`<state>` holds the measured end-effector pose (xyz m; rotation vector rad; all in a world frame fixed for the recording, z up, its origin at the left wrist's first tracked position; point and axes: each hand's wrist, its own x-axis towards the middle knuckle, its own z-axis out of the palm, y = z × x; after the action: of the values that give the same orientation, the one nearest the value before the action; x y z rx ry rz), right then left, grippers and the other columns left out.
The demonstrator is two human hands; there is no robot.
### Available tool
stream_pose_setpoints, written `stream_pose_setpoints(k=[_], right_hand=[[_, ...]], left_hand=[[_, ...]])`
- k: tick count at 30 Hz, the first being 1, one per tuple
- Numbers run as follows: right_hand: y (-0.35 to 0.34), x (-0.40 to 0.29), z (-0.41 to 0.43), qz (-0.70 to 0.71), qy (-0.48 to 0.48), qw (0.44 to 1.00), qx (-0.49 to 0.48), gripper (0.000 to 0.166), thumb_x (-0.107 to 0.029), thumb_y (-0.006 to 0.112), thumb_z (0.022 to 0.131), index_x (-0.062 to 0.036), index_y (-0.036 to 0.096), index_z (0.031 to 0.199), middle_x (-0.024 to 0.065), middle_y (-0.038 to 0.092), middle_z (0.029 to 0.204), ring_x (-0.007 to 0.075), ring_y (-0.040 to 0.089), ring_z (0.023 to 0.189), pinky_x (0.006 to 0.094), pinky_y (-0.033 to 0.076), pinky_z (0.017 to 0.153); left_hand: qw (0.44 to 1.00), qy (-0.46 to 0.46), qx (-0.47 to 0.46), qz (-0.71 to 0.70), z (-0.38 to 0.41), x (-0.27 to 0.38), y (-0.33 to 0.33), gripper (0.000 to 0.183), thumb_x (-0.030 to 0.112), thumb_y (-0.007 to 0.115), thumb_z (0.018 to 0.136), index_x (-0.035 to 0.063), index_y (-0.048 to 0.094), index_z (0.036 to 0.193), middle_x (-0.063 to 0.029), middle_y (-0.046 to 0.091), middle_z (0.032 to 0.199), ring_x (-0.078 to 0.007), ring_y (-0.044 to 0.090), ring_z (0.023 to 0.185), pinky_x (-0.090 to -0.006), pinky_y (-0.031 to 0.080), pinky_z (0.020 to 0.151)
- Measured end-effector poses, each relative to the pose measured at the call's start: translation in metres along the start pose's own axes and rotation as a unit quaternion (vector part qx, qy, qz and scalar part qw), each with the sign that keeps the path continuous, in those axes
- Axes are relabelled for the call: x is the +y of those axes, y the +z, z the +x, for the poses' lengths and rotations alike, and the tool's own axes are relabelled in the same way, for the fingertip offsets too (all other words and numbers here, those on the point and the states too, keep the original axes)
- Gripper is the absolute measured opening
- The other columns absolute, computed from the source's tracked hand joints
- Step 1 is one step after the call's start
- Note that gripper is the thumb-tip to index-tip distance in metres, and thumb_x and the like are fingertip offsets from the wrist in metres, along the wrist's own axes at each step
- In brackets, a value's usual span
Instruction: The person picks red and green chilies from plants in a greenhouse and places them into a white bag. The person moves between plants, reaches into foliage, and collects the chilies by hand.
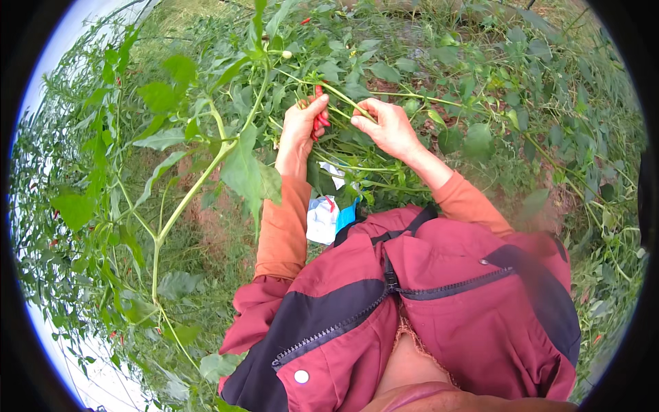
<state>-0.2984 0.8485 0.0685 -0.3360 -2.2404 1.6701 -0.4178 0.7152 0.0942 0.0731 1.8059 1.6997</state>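
My left hand (301,126) is closed around several red chili peppers (320,121), their tips showing between thumb and fingers. Just to its right, my right hand (383,123) pinches a green chili plant stem (342,97) between thumb and fingers. The stem runs up and left, past the top of the peppers. Below my hands, a white bag (323,220) with a red pepper on it lies by my waist, beside a bright blue piece of material (347,215). Leaves partly cover the bag.
A tall forked pepper stem (193,193) with broad leaves rises close on the left. Dense chili plants (479,139) surround both arms, with long branches crossing on the right. Bare reddish soil (211,221) shows between plants. A red pepper (306,21) hangs farther ahead.
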Motion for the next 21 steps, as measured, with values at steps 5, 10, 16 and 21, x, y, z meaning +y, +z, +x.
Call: stream_pose_setpoints(k=[5, 10, 16, 21], right_hand=[[0.0, 0.009, 0.003, -0.011, -0.018, 1.0, 0.015, 0.019, -0.02, 0.06, 0.071, -0.0038, 0.058, 0.082, 0.0136, 0.058, 0.067, 0.0257, 0.058, 0.063, 0.0347, 0.043, 0.057], [-0.001, 0.007, 0.006, -0.024, 0.012, 1.0, -0.006, 0.016, -0.018, 0.058, 0.072, -0.0046, 0.058, 0.081, 0.014, 0.059, 0.069, 0.0278, 0.058, 0.065, 0.0356, 0.044, 0.059], [0.02, 0.009, -0.003, -0.078, -0.054, 0.995, -0.009, 0.017, -0.012, 0.054, 0.073, -0.0044, 0.055, 0.088, 0.0183, 0.058, 0.072, 0.0352, 0.056, 0.071, 0.0442, 0.044, 0.064], [0.035, 0.003, -0.02, -0.063, -0.107, 0.986, -0.114, 0.021, -0.002, 0.047, 0.071, -0.0008, 0.051, 0.091, 0.0216, 0.056, 0.076, 0.0387, 0.054, 0.074, 0.046, 0.044, 0.067]], left_hand=[[0.979, 0.169, 0.064, 0.09, -0.012, -0.022, 0.024, 0.013, 0.017, 0.065, 0.075, 0.0067, 0.057, 0.077, 0.0038, 0.051, 0.058, -0.0024, 0.041, 0.045, -0.0169, 0.03, 0.041], [0.976, 0.182, 0.069, 0.093, -0.025, -0.02, 0.031, 0.015, 0.018, 0.061, 0.078, 0.0035, 0.057, 0.081, 0.0045, 0.05, 0.063, -0.0022, 0.043, 0.053, -0.0179, 0.038, 0.046], [0.946, 0.272, 0.046, 0.169, -0.031, 0.004, 0.047, 0.017, 0.019, 0.052, 0.085, 0.0035, 0.055, 0.08, 0.003, 0.052, 0.063, -0.0012, 0.042, 0.047, -0.0158, 0.03, 0.04], [0.787, 0.255, 0.085, 0.555, 0.005, -0.011, 0.037, 0.03, 0.028, 0.055, 0.076, -0.0013, 0.056, 0.075, -0.0194, 0.056, 0.062, -0.0287, 0.057, 0.057, -0.0372, 0.044, 0.055]])
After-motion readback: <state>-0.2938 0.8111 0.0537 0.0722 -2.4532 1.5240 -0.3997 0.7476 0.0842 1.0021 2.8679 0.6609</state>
